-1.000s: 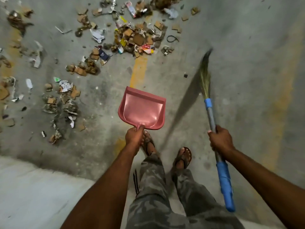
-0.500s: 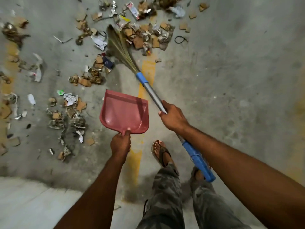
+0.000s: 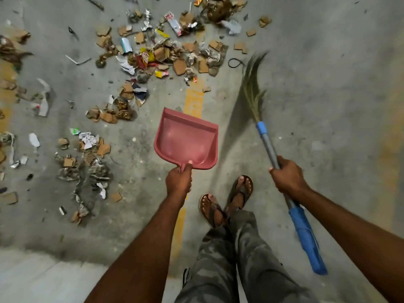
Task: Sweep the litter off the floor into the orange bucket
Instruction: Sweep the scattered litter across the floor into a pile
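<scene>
Your left hand (image 3: 178,179) fisted tight round the pink dustpan (image 3: 186,139) handle, your right hand (image 3: 286,178) wrapped round the broom (image 3: 267,145) shaft, litter (image 3: 166,55) strewn across the concrete floor (image 3: 328,106) ahead.

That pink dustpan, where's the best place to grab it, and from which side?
By the short stub handle at the near edge of the dustpan, coming from behind, on the person's side. The pan is a wide shallow scoop, walled on three sides, its open lip facing away toward the litter; the left hand grips it just there.
</scene>
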